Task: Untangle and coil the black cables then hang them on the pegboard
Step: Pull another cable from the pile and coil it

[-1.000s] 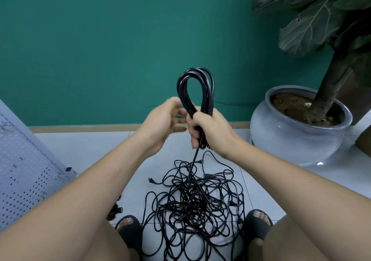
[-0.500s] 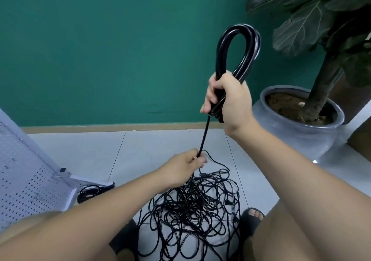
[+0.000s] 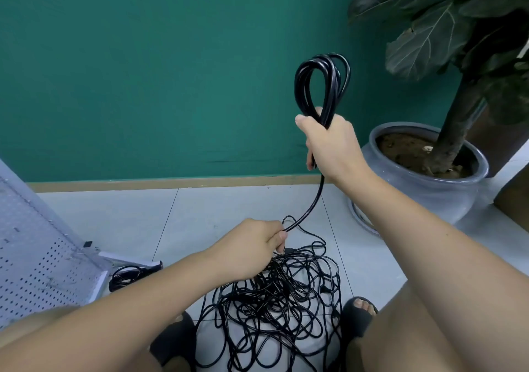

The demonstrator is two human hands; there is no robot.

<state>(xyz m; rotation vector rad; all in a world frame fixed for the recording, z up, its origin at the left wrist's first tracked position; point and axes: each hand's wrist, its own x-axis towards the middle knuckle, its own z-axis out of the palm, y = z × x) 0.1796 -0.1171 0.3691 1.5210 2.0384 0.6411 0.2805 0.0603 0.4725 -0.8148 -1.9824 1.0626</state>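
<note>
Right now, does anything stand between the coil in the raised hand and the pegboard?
Nothing visible blocks the path from the coil leftward to the pegboard, but its tail runs through the left hand into the tangle.

Teal wall (image 3: 143,70), pale tiled floor (image 3: 120,217), potted plant (image 3: 423,182)

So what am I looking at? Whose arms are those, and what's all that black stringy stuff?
There's no machine, just a person. The camera sits on their head and looks down, so the arms are their own. The right hand is raised and grips a bundle of looped black cable. One strand runs down to the left hand, which pinches it just above a big tangled pile of cables on the tiled floor. On the left is a white pegboard with a small coiled cable beside it. On the right stands a grey plant pot.
</note>
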